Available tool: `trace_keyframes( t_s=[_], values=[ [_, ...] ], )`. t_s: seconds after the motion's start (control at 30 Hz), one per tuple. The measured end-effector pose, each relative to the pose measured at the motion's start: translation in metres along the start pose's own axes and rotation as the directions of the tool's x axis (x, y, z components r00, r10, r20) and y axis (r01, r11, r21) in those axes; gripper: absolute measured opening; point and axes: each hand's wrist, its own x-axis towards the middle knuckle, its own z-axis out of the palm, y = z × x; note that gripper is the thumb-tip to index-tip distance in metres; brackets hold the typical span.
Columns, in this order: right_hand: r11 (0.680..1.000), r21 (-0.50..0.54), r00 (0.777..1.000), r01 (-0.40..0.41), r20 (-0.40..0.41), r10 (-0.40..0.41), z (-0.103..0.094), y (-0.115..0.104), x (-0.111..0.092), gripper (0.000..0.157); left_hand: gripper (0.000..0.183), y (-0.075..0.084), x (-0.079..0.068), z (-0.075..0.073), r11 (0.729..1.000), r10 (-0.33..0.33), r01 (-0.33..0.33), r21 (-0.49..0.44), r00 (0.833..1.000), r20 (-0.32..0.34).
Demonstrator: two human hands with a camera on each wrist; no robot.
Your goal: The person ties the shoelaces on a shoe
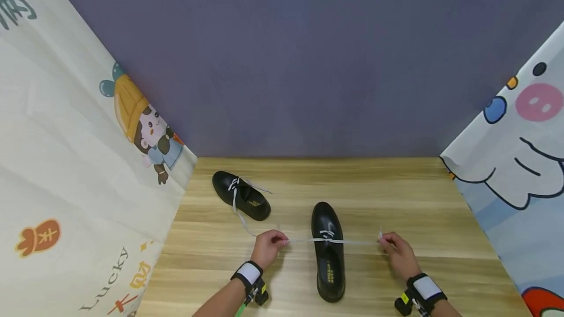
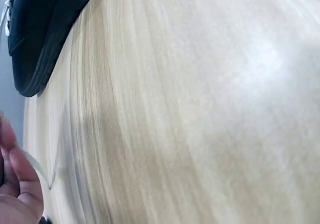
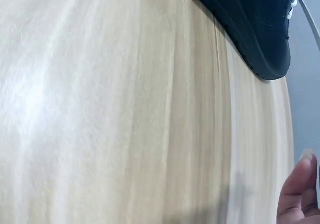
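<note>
A black leather shoe [image 1: 327, 219] with white laces lies on the wooden table, toe pointing away, between the two hands. My left hand [image 1: 269, 247] pinches one end of its white shoelace [image 1: 359, 242], to the left of the shoe. On the other side my right hand [image 1: 398, 254] pinches the opposite end. Both lace halves stretch sideways, nearly straight, from a crossing over the shoe's tongue. The left wrist view shows the shoe's dark side [image 2: 37, 34] and part of the left fingers [image 2: 22, 171]. In the right wrist view, the right thumb [image 3: 297, 184] appears at the edge.
A second black shoe [image 1: 240, 194] lies at the back left, turned at an angle, its white laces loose and one trailing toward the left hand. A grey-blue panel [image 1: 308, 62] stands behind the wooden table [image 1: 396, 185]. Printed cloths hang at left [image 1: 66, 160] and right [image 1: 498, 160].
</note>
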Motion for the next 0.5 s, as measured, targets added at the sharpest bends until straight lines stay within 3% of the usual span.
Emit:
trace_keyframes(
  t_s=[0.07, 0.17, 0.33, 0.4, 0.5],
  values=[
    [1.0, 0.008, 1.0, -0.007, 0.006, 0.007, 0.001, -0.003, 0.003, 0.016, 0.004, 0.002, 0.001, -0.001, 1.0, 0.025, -0.025, 0.01, 0.999, 0.035],
    [1.0, 0.02, 1.0, 0.011, -0.009, -0.011, 0.003, -0.01, 0.007, 0.021, 0.019, 0.01, 0.005, -0.003, 0.998, 0.03, -0.034, 0.045, 0.995, 0.093],
    [0.983, 0.099, 0.988, 0.153, -0.024, -0.152, 0.016, -0.028, 0.013, 0.03, 0.036, 0.026, 0.017, 0.001, 0.98, 0.084, -0.112, 0.164, 0.982, 0.167],
    [0.967, 0.113, 0.972, 0.23, 0.025, -0.234, 0.026, -0.034, 0.013, 0.029, 0.036, 0.033, 0.022, 0.008, 0.967, 0.138, -0.176, 0.183, 0.969, 0.203],
    [0.944, 0.103, 0.932, 0.315, 0.157, -0.328, 0.042, -0.04, 0.009, 0.025, 0.035, 0.044, 0.026, 0.022, 0.942, 0.222, -0.28, 0.187, 0.934, 0.28]
  ],
)
